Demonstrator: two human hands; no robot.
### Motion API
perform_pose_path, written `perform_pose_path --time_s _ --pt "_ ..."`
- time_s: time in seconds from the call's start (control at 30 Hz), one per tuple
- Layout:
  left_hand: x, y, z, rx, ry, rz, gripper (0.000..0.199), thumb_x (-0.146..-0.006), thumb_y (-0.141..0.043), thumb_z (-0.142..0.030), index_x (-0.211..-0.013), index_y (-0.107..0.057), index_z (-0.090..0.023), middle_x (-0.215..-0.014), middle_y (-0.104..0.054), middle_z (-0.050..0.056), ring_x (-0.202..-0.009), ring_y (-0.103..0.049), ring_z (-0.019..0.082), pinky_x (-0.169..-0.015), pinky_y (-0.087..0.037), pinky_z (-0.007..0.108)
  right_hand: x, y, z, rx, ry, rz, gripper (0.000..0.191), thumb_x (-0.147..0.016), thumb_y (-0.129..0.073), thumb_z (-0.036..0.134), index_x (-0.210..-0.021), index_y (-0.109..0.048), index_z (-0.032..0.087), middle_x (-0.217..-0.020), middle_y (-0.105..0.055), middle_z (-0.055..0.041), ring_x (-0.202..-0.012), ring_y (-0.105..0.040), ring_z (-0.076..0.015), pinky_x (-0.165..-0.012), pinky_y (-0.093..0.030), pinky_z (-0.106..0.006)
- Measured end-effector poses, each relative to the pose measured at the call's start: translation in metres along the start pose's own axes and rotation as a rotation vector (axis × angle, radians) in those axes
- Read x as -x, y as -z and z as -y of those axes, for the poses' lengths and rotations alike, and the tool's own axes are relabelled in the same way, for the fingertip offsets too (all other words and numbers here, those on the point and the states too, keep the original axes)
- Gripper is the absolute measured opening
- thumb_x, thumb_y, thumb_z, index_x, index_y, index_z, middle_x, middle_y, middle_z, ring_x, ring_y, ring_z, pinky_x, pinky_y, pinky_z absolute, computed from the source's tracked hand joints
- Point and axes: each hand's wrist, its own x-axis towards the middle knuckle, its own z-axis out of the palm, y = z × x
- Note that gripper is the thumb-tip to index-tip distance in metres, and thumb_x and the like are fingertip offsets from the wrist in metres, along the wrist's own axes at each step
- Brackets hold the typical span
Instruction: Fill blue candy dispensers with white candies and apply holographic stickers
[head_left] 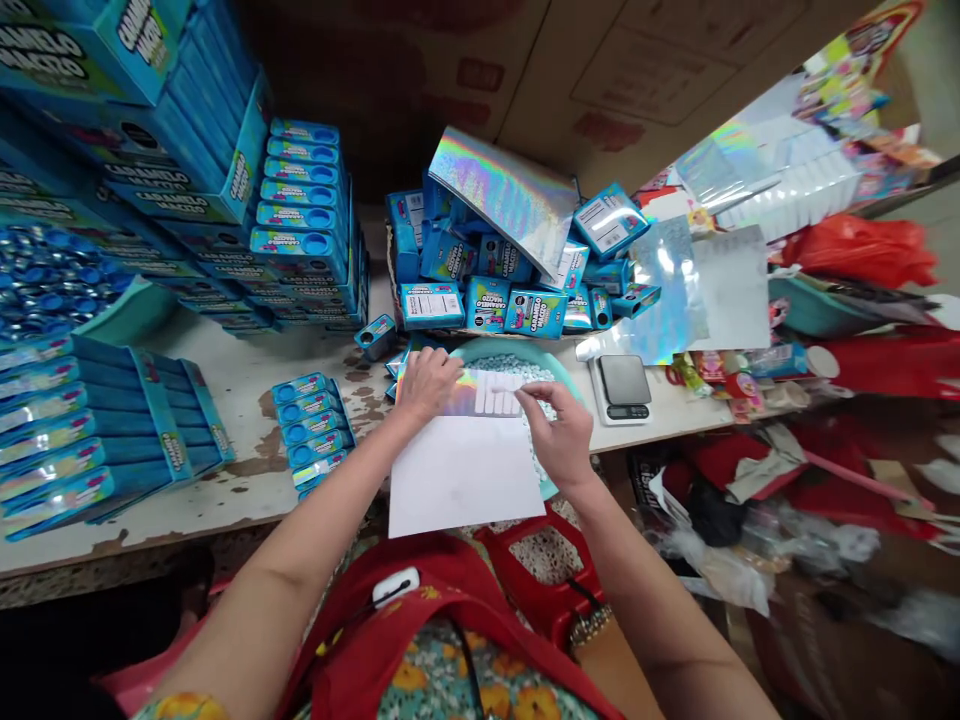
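A holographic sticker sheet (457,395) with a white lower part (465,480) lies in front of me, over the near side of a teal basin (559,375). A row of pale rounded sticker shapes (495,393) shows on its shiny band. My left hand (430,383) is closed on the sheet's upper left, its fingers bent over the surface. At the right end of the row, my right hand (556,430) pinches with thumb and forefinger; the small sticker there is mostly hidden by the fingertips. Small pale pieces (510,365) fill the basin behind the sheet.
Blue candy boxes (307,200) stand stacked at the left, with a short row (311,425) nearer me. A heaped carton of blue boxes (487,300) sits behind the basin. To the right are a small digital scale (624,385) and more shiny sheets (667,280).
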Motion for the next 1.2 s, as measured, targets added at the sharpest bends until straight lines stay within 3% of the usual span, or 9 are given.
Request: perform_pose_path --time_s 0.13,0.23,0.37,0.57,0.67,0.77,0.97,1.1,1.2 --pt "0.029 0.044 -0.016 0.544 -0.134 -0.091 0.052 -0.091 -0.045 -0.041 -0.138 -0.038 -0.02 -0.138 -0.045 0.013 -0.126 -0.039 0.025 -0.1 -0.033 0.038 0.005 -0.002 0.036 -0.146 -0.13 0.007 0.013 -0.084 -0.061 0.033 -0.083 -0.062 0.02 -0.078 -0.064 -0.001 -0.074 -0.061 -0.0158 -0.073 -0.05 -0.032" --pt "0.061 0.078 -0.024 0.876 -0.158 0.07 0.05 -0.086 -0.054 -0.042 -0.131 -0.047 -0.02 -0.125 -0.055 0.011 -0.115 -0.05 0.023 -0.09 -0.043 0.032 0.014 -0.018 0.062 -0.193 -0.116 0.078 0.013 -0.083 -0.062 0.033 -0.082 -0.063 0.021 -0.076 -0.065 -0.0006 -0.073 -0.061 -0.0156 -0.071 -0.05 -0.031" --pt "0.118 0.104 -0.002 0.976 0.146 0.184 0.027 -0.086 -0.051 -0.041 -0.082 -0.061 -0.015 -0.067 -0.059 0.001 -0.065 -0.056 0.013 -0.065 -0.045 0.025 0.04 -0.061 0.096 -0.219 -0.131 0.155 0.013 -0.084 -0.062 0.034 -0.084 -0.065 0.021 -0.077 -0.066 -0.001 -0.072 -0.061 -0.0158 -0.071 -0.051 -0.032" --pt "0.212 0.122 0.078 0.833 0.588 -0.03 0.023 -0.086 -0.045 -0.033 -0.103 -0.051 -0.019 -0.062 -0.052 -0.005 -0.056 -0.051 0.012 -0.058 -0.042 0.024 0.094 -0.177 0.124 -0.266 -0.081 0.259 0.011 -0.083 -0.062 0.029 -0.085 -0.072 0.023 -0.115 -0.062 -0.0084 -0.109 -0.056 -0.0227 -0.094 -0.044 -0.041" --pt "0.225 0.118 0.115 0.615 0.554 -0.043 0.017 -0.086 -0.041 -0.027 -0.101 -0.045 -0.02 -0.064 -0.052 -0.004 -0.061 -0.051 0.014 -0.063 -0.04 0.026 0.107 -0.225 0.12 -0.163 -0.107 0.234 0.01 -0.081 -0.064 0.029 -0.08 -0.072 0.022 -0.115 -0.058 -0.0099 -0.112 -0.052 -0.0247 -0.097 -0.039 -0.043" --pt "0.22 0.102 0.139 0.47 0.517 -0.01 0.015 -0.086 -0.037 -0.024 -0.098 -0.044 -0.02 -0.069 -0.053 -0.002 -0.066 -0.052 0.016 -0.065 -0.038 0.028 0.11 -0.251 0.109 -0.103 -0.14 0.231 0.009 -0.08 -0.064 0.026 -0.075 -0.07 0.02 -0.114 -0.055 -0.0105 -0.111 -0.05 -0.0247 -0.096 -0.038 -0.042" --pt "0.219 0.066 0.152 0.46 0.61 -0.118 0.024 -0.088 -0.035 -0.028 -0.11 -0.04 -0.018 -0.073 -0.056 0.0 -0.07 -0.055 0.019 -0.067 -0.04 0.03 0.114 -0.262 0.097 -0.124 -0.241 0.181 0.016 -0.075 -0.062 0.022 -0.088 -0.054 0.018 -0.101 -0.052 -0.0093 -0.103 -0.05 -0.0232 -0.091 -0.042 -0.038" --pt "0.218 0.047 0.151 0.427 0.786 -0.183 0.029 -0.088 -0.033 -0.023 -0.115 -0.041 -0.017 -0.076 -0.061 0.003 -0.073 -0.059 0.02 -0.068 -0.042 0.03 0.114 -0.266 0.092 -0.097 -0.26 0.234 0.022 -0.076 -0.058 0.02 -0.096 -0.049 0.018 -0.098 -0.053 -0.0081 -0.096 -0.05 -0.0229 -0.089 -0.042 -0.04" --pt "0.218 0.038 0.15 0.292 0.913 -0.078 0.033 -0.089 -0.033 -0.024 -0.121 -0.041 -0.019 -0.092 -0.066 0.007 -0.084 -0.063 0.022 -0.072 -0.044 0.03 0.113 -0.272 0.094 -0.146 -0.333 0.23 0.023 -0.074 -0.055 0.015 -0.096 -0.05 0.017 -0.101 -0.054 -0.0092 -0.099 -0.051 -0.0229 -0.092 -0.041 -0.041"
